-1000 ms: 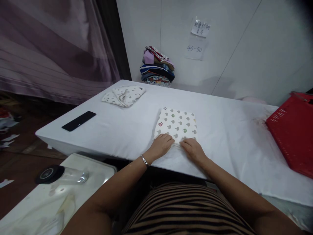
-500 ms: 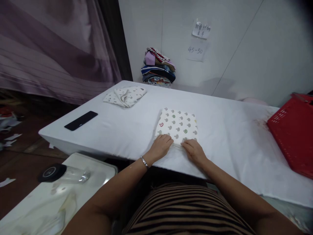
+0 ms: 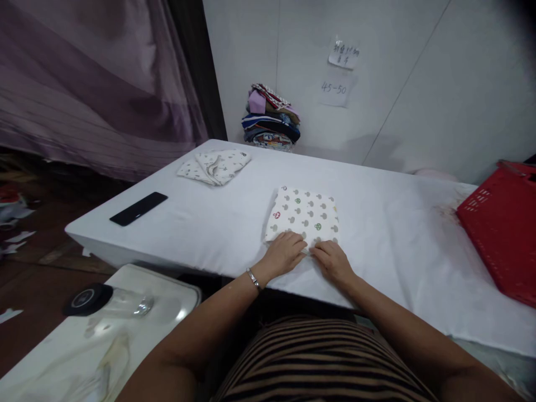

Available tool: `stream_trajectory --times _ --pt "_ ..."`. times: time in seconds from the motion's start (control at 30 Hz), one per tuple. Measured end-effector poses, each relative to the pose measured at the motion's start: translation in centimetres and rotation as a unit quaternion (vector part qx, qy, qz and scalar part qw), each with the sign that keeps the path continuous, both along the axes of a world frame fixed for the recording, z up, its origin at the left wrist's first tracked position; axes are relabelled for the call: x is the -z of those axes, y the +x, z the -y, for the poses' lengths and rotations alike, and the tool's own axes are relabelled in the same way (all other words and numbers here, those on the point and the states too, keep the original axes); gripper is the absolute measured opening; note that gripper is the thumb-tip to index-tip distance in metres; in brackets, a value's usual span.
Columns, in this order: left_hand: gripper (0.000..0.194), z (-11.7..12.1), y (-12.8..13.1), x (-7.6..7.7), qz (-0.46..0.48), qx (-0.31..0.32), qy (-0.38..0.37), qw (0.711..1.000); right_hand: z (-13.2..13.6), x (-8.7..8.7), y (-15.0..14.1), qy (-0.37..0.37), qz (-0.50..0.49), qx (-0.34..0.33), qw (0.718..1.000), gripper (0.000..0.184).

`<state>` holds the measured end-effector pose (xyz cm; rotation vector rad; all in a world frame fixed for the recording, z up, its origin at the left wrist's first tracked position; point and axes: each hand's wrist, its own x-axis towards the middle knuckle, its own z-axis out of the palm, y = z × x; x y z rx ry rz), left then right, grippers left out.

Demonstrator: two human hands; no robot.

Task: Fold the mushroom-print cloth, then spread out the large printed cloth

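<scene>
A folded white cloth [image 3: 299, 215] printed with grey, green and red mushrooms lies flat on the white-covered table [image 3: 234, 229]. My left hand [image 3: 283, 254], with a silver bracelet at the wrist, is closed on the cloth's near edge, fingertips over the top. Close beside it, my right hand [image 3: 333, 261] pinches the same edge toward its right corner. The two hands almost meet at the middle of that edge. My palms and thumbs are partly hidden.
Another folded patterned cloth [image 3: 215, 166] and a black phone [image 3: 139, 208] lie to the left. A pile of folded fabrics [image 3: 272, 118] stands by the wall. At right is a red basket [image 3: 502, 234]. A clear bottle [image 3: 125, 298] lies on a lower white surface [image 3: 167, 335].
My left hand has slid right along the cloth's near edge, closer to my right hand. The right hand and the cloth have hardly moved.
</scene>
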<state>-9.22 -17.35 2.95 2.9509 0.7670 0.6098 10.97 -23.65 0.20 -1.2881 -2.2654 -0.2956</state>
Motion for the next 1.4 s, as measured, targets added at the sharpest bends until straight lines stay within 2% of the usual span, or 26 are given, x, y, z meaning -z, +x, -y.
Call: stream_trajectory --times 0.13,0.27,0.5,0.6,0.7,0.8,0.93,1.0,1.07,1.2,1.3,1.4 --pt "0.007 0.0 0.5 1.1 -0.024 -0.015 0.013 1.000 0.2 -0.2 -0.1 -0.005 0.014 -0.001 1.000 0.027" --pt "0.008 0.2 0.4 1.8 -0.002 -0.031 0.027 0.999 0.6 0.0 -0.1 -0.025 0.016 0.008 1.000 0.031" --pt "0.017 -0.8 1.4 0.0 0.054 -0.047 -0.026 0.997 0.2 0.6 -0.4 0.008 -0.025 -0.002 1.000 0.030" --pt "0.020 -1.1 2.3 0.3 0.056 -0.067 -0.007 0.996 0.6 0.4 -0.8 0.006 -0.026 0.009 1.000 0.030" --pt "0.034 -0.8 2.6 1.5 0.029 -0.089 0.021 0.995 1.4 -0.3 -0.9 -0.032 -0.039 0.014 0.999 0.033" --pt "0.038 -0.5 2.6 2.4 0.008 -0.100 0.028 0.995 1.4 -1.5 -0.6 -0.072 -0.094 -0.009 0.993 0.035" --pt "0.040 -0.3 2.6 2.4 0.000 -0.107 0.032 0.994 -1.0 -2.9 0.3 -0.038 -0.166 -0.024 0.985 0.034" --pt "0.040 -0.1 2.7 2.3 0.002 -0.111 0.033 0.993 -2.6 -2.7 0.5 -0.033 -0.144 0.001 0.989 0.033" --pt "0.039 0.2 2.6 2.4 0.010 -0.115 0.028 0.993 -3.6 -1.9 0.3 -0.059 -0.081 0.037 0.994 0.036" --pt "0.036 0.5 1.9 2.0 0.038 -0.108 0.005 0.993 -3.7 0.1 -0.3 -0.102 0.020 0.078 0.992 0.042" --pt "0.029 -0.9 1.3 0.8 0.057 -0.103 -0.009 0.993 -3.4 0.6 -0.6 -0.100 0.045 0.088 0.990 0.043" --pt "0.030 -3.4 1.0 -0.1 0.071 -0.164 0.010 0.984 -3.3 0.6 -0.6 -0.094 0.052 0.093 0.990 0.044"
